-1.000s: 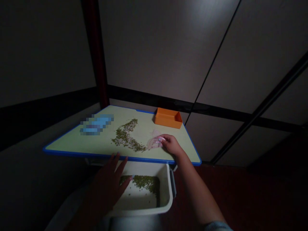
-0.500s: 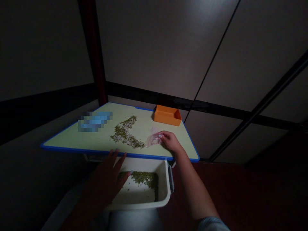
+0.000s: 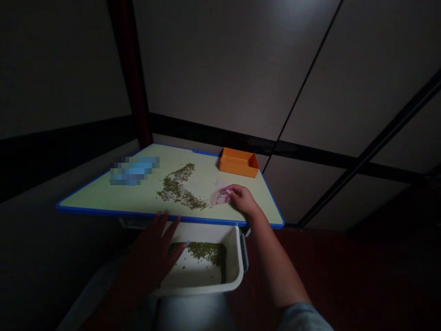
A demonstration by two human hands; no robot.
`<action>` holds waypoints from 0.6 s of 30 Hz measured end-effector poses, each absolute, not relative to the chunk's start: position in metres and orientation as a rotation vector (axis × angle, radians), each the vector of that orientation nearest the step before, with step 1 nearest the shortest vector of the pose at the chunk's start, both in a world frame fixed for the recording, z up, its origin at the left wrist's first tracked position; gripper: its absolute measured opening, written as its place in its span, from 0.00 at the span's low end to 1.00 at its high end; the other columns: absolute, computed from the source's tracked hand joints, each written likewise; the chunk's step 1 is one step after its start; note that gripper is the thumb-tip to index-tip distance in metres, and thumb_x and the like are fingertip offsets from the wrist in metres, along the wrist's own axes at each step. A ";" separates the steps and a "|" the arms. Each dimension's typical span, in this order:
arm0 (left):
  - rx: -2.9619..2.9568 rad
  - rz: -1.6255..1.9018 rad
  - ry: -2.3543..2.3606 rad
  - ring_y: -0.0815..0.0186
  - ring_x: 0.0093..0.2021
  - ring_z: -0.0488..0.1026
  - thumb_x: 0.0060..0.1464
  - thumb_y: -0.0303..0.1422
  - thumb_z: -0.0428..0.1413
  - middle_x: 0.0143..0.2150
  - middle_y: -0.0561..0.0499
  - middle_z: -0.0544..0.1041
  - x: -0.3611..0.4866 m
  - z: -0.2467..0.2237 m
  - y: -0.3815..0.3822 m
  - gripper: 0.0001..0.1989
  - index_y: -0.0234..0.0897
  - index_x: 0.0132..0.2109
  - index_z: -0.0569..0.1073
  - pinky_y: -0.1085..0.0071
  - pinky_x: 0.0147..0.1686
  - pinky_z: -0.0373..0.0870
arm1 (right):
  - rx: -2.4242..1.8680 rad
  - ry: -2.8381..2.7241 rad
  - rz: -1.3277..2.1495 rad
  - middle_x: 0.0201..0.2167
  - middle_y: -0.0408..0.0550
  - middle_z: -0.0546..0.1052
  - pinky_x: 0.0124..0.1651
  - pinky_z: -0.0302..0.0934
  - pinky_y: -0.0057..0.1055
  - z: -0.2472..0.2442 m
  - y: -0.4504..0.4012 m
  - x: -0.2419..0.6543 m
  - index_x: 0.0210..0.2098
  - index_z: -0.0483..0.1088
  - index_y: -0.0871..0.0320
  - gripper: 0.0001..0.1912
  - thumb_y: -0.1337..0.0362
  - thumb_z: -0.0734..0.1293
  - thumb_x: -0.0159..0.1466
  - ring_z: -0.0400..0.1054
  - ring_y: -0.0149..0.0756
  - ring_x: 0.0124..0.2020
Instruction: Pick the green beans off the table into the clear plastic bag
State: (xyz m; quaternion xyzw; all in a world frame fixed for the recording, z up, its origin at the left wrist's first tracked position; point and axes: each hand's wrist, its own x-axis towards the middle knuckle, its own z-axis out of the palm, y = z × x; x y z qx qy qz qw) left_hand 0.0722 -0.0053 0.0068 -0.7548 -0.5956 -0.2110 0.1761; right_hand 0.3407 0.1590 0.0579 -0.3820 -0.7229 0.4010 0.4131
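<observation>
My right hand [image 3: 243, 200] rests on the pale green board [image 3: 103, 195] with its fingertips pressed on a curved, translucent pink onion slice [image 3: 219, 196]. My left hand [image 3: 151, 252] is spread open at the board's blue front edge [image 3: 138, 211], its thumb reaching over a white plastic basin [image 3: 206, 234]. Green mung beans [image 3: 203, 253] lie in the basin, partly hidden by that thumb. More beans [image 3: 175, 188] form a bent strip on the board, left of the slice.
An orange rectangular tray [image 3: 238, 162] stands near the board's back edge. A pixelated blue patch [image 3: 134, 171] lies at the board's left. Dark red-brown surface [image 3: 327, 271] spreads right of the basin, with a dark post [image 3: 131, 78] behind the board.
The whole scene has drifted slightly up and left in view as my head moved. Both hands keep nearly the same places relative to the board, basin and slice.
</observation>
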 end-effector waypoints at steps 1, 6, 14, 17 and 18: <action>-2.136 -0.604 -1.683 0.43 0.66 0.60 0.59 0.50 0.47 0.65 0.30 0.65 0.072 0.006 -0.005 0.32 0.31 0.61 0.68 0.49 0.58 0.66 | -0.958 -1.822 1.022 0.28 0.47 0.76 0.37 0.62 0.30 0.058 0.159 0.340 0.36 0.74 0.61 0.10 0.60 0.65 0.62 0.68 0.33 0.29; -2.150 -0.622 -1.657 0.43 0.66 0.61 0.59 0.50 0.47 0.65 0.31 0.65 0.071 0.006 -0.004 0.32 0.32 0.61 0.68 0.48 0.58 0.66 | -0.956 -1.803 1.042 0.26 0.45 0.76 0.36 0.62 0.29 0.058 0.158 0.340 0.35 0.75 0.60 0.11 0.59 0.66 0.61 0.67 0.33 0.28; -2.155 -0.687 -1.667 0.42 0.65 0.62 0.59 0.49 0.46 0.64 0.31 0.66 0.072 0.008 -0.004 0.31 0.33 0.61 0.68 0.47 0.56 0.67 | -0.946 -1.792 1.047 0.28 0.46 0.77 0.35 0.62 0.28 0.058 0.159 0.341 0.34 0.75 0.60 0.10 0.58 0.67 0.60 0.67 0.32 0.28; -2.153 -0.675 -1.683 0.43 0.65 0.63 0.59 0.50 0.46 0.64 0.31 0.67 0.072 0.009 -0.004 0.31 0.33 0.60 0.68 0.47 0.55 0.68 | -0.930 -1.788 1.075 0.28 0.46 0.78 0.35 0.63 0.29 0.058 0.157 0.341 0.35 0.75 0.60 0.10 0.59 0.67 0.60 0.68 0.32 0.29; -2.154 -0.659 -1.682 0.43 0.64 0.63 0.59 0.50 0.46 0.64 0.31 0.67 0.072 0.009 -0.004 0.31 0.33 0.60 0.68 0.47 0.55 0.69 | -0.922 -1.783 1.087 0.28 0.46 0.78 0.35 0.63 0.29 0.058 0.157 0.340 0.35 0.75 0.60 0.10 0.60 0.67 0.60 0.68 0.32 0.28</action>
